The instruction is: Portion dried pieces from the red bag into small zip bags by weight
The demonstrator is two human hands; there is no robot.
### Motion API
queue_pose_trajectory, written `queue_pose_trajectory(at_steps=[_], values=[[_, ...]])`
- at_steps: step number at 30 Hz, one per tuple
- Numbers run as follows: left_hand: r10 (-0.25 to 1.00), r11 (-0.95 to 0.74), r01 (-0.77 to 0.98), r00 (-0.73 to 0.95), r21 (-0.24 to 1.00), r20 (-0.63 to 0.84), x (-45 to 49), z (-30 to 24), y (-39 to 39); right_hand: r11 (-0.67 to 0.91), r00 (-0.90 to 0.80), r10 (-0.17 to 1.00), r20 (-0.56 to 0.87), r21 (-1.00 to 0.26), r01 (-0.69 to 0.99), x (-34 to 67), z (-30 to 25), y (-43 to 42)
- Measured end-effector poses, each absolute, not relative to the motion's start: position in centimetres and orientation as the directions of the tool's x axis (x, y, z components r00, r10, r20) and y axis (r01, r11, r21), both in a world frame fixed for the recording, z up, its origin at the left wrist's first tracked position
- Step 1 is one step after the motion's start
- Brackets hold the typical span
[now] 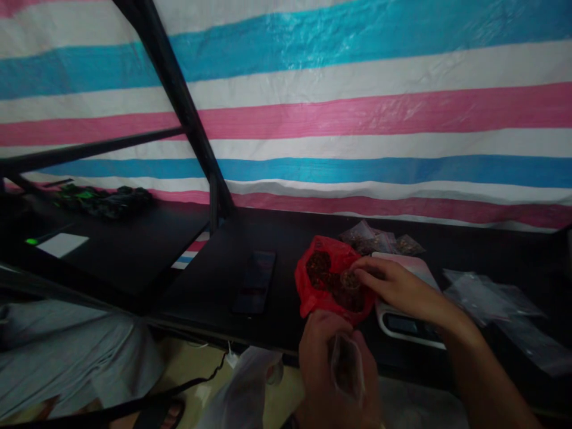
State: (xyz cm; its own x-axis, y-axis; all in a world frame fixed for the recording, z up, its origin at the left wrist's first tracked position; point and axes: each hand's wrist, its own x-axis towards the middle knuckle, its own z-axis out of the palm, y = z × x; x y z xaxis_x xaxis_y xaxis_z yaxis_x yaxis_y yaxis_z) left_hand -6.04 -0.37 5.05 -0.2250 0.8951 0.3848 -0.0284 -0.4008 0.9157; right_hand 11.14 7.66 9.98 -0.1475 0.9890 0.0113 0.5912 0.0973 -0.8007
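— Nearest? Left hand [328, 357], closed around a small clear pouch [347, 366], mouth up, just off the surface [214, 280] edge.

— Beyond? Right hand [393, 286], pinching a little cup [350, 280] inside the red bag [330, 283] of dark dried bits, beside a scale [402, 325].

— Farther? Filled packets [379, 241] behind the bag; phone [255, 280] left; empty pouches [487, 295] right.

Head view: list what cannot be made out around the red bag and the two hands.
- Contents of the red bag: dark reddish bits, too dim and blurred to identify.
- Small round thing at the right hand fingertips: too small and dim to name.
- Small clear bag in the left hand: contents unclear.
- Scale: display dark, partly hidden by the right forearm.
- Phone: screen unreadable.
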Motion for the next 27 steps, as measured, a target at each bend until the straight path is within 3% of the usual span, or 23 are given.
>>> queue_pose_trajectory(at_steps=[5, 10, 15, 21, 27], values=[[0.973, -0.196, -0.065, -0.134, 0.979, 0.186, -6.0, 6.2, 3.6, 0.08, -0.061, 0.996, 0.058, -0.875, 0.477, 10.8, 10.7, 7.9], [0.981, -0.127, 0.047, -0.144, 0.991, 0.132, -6.1, 5.1, 6.3, 0.126, -0.061, 0.992, 0.11, -0.885, 0.449, 9.2, 11.7, 7.8], [0.982, -0.124, 0.055, -0.139, 0.991, 0.131, -6.3, 4.5, 6.3, 0.158, -0.116, 0.987, 0.111, -0.799, 0.58, 7.2, 12.7, 7.0], [0.985, -0.098, 0.123, -0.128, 0.988, 0.114, -7.0, 4.4, 6.3, 0.227, -0.129, 0.971, 0.201, -0.606, 0.763, 5.4, 13.1, 6.1], [0.989, -0.087, 0.114, -0.106, 0.99, 0.099, -7.2, 4.4, 6.4, 0.334, -0.23, 0.941, 0.25, -0.555, 0.762, 4.3, 13.7, 5.6]])
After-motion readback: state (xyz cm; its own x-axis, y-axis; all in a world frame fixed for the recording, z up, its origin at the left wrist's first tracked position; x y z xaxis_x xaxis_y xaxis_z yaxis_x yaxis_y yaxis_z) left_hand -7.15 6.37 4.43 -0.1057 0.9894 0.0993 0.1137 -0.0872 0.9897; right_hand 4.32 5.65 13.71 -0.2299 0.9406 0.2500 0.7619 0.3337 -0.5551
